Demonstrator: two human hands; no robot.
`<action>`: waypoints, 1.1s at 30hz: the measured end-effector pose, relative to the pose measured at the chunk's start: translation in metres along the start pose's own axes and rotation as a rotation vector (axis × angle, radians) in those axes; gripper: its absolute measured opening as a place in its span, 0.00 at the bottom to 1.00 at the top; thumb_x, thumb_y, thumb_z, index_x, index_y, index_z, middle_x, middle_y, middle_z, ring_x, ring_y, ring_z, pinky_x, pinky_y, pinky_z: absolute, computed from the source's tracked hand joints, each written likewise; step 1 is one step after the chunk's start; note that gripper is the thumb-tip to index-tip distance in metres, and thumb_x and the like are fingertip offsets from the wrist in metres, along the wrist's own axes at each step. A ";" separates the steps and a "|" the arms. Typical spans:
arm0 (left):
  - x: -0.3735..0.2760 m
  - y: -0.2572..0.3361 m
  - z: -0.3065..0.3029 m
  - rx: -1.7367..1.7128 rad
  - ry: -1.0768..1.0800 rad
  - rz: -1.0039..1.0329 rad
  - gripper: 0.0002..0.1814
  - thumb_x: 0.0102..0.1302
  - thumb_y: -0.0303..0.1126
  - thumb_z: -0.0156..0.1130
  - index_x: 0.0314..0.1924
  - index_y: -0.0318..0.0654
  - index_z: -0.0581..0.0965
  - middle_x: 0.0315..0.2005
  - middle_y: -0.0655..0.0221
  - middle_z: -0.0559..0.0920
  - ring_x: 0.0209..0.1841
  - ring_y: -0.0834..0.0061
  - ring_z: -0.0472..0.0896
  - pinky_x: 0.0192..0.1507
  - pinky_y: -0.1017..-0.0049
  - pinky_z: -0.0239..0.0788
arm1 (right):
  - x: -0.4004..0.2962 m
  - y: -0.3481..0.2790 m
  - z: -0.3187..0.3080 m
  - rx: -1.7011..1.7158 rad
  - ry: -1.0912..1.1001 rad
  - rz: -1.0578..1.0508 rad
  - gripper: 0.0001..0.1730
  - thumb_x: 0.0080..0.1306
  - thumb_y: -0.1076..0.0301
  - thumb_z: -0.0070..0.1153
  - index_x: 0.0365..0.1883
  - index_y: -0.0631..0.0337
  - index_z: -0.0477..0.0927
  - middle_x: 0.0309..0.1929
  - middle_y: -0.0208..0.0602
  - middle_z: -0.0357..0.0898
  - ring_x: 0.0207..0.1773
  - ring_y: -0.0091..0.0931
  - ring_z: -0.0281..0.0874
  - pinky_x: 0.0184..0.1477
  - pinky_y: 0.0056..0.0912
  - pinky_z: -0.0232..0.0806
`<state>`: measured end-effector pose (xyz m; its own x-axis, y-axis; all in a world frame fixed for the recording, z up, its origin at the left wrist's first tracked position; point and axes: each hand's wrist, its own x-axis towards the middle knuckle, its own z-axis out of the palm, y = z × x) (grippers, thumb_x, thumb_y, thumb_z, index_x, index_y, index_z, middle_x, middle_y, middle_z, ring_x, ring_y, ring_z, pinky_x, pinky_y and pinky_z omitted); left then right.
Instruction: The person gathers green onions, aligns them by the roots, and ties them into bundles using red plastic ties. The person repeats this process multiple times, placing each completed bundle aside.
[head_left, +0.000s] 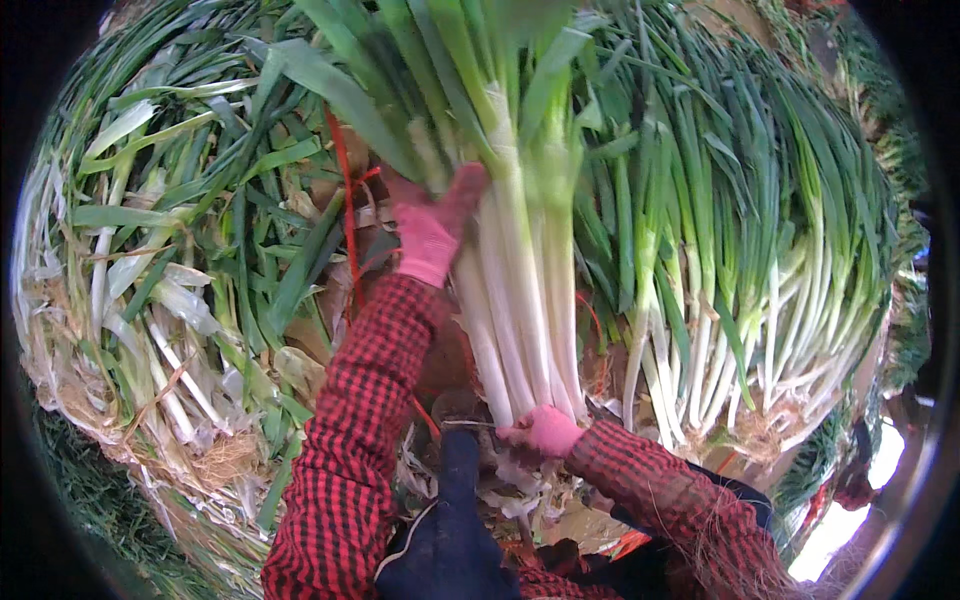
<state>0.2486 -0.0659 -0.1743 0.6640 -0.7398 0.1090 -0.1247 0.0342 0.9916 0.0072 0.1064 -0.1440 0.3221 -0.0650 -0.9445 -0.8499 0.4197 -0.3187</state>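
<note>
An upright bundle of large green onions (517, 285), with thick white stalks and broad green tops, stands in front of me. My left hand (431, 229), in a pink knit glove, grips its left side where white turns to green; leaves hide some fingers. Down at the root ends, my right hand (546, 433), also gloved in pink, is closed in a fist against the stalks. A thin pale strip (469, 424) runs leftward from that fist; whether it is a tie or a blade is unclear. The bundle's tops blur near the upper edge.
On the left lies a heap of loose onions and torn leaves (172, 300) with dry roots. More green onions (720, 322) lean in a row on the right. Red plastic twine (346, 217) hangs left of the bundle. My dark-clad leg (459, 480) is below.
</note>
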 end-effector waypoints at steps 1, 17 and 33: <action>0.001 0.000 -0.012 -0.047 -0.058 -0.040 0.50 0.59 0.44 0.74 0.72 0.30 0.55 0.67 0.49 0.65 0.69 0.55 0.64 0.71 0.58 0.55 | -0.001 -0.005 -0.001 -0.019 -0.008 -0.009 0.29 0.68 0.39 0.56 0.32 0.59 0.88 0.23 0.32 0.86 0.27 0.25 0.85 0.36 0.32 0.77; -0.117 0.052 -0.001 0.802 -0.933 0.976 0.26 0.61 0.46 0.61 0.56 0.40 0.76 0.60 0.66 0.73 0.71 0.62 0.63 0.71 0.56 0.51 | -0.018 -0.008 -0.041 -0.308 0.151 -0.393 0.30 0.69 0.40 0.51 0.33 0.60 0.88 0.27 0.42 0.85 0.32 0.37 0.86 0.43 0.42 0.77; 0.141 0.137 0.152 1.508 -1.601 1.076 0.22 0.66 0.50 0.60 0.27 0.37 0.80 0.23 0.56 0.79 0.31 0.53 0.79 0.38 0.57 0.70 | 0.000 0.013 -0.047 -0.182 0.148 -0.484 0.29 0.72 0.42 0.45 0.31 0.56 0.87 0.29 0.44 0.83 0.38 0.43 0.84 0.46 0.47 0.73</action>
<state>0.2131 -0.2670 -0.0340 -0.6725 -0.5448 -0.5011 -0.5731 0.8116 -0.1132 -0.0236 0.0689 -0.1516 0.6442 -0.3445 -0.6829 -0.6812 0.1475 -0.7170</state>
